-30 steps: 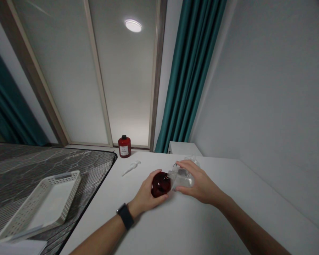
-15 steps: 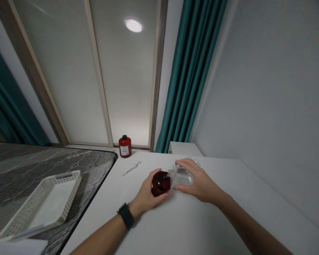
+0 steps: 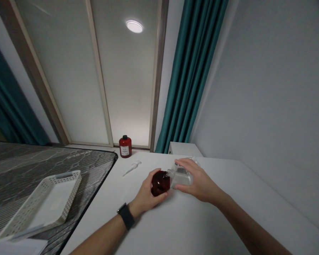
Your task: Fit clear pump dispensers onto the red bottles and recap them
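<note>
My left hand point(image 3: 150, 193), with a dark watch on its wrist, is wrapped round a dark red bottle point(image 3: 160, 183) over the white table. In my right hand point(image 3: 195, 180) is a clear bottle point(image 3: 182, 177), tipped on its side with liquid in it. Its narrow neck points left and meets the top of the red bottle; whether liquid is flowing I cannot tell. Beyond my left hand lies a white pump head point(image 3: 133, 167) with a thin tube. Behind my right hand some clear plastic point(image 3: 195, 161) shows, partly hidden.
A red bottle with a black cap and white label point(image 3: 125, 147) stands at the table's far left corner. To the left, a white perforated basket point(image 3: 71, 202) rests on a grey striped surface point(image 3: 95, 166). White table point(image 3: 154, 226) spreads under my forearms; a wall rises on the right.
Almost nothing differs. The clear bottle and my right hand have shifted very slightly left, and both hands keep their hold.
</note>
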`<control>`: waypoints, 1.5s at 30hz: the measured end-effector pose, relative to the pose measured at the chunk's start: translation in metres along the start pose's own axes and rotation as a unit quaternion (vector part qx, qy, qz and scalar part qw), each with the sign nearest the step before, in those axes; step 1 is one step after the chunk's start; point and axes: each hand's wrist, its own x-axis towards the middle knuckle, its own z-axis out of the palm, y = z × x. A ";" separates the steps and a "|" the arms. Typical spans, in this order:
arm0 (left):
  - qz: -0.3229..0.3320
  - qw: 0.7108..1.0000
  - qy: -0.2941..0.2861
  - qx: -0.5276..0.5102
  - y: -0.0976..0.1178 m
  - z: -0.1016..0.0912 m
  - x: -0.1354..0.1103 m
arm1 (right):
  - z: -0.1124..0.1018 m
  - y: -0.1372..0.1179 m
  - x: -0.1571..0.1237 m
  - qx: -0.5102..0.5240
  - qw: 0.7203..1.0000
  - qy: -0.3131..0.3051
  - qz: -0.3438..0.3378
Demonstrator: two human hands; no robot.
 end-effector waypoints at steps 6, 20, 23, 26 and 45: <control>0.001 1.000 0.003 -0.006 0.001 0.000 0.001 | -0.002 -0.003 0.002 -0.005 1.000 -0.010 0.009; 0.009 1.000 0.014 0.002 0.002 0.000 0.001 | -0.006 -0.005 0.005 -0.003 1.000 -0.013 -0.001; 0.007 1.000 0.018 -0.003 0.003 0.001 0.000 | -0.007 -0.005 0.006 -0.006 1.000 -0.018 0.000; 0.009 1.000 0.016 -0.007 0.003 0.001 0.000 | -0.007 -0.005 0.007 -0.004 1.000 -0.018 0.000; 0.011 1.000 0.020 -0.005 0.003 0.002 0.000 | -0.009 -0.006 0.008 -0.004 1.000 -0.023 -0.005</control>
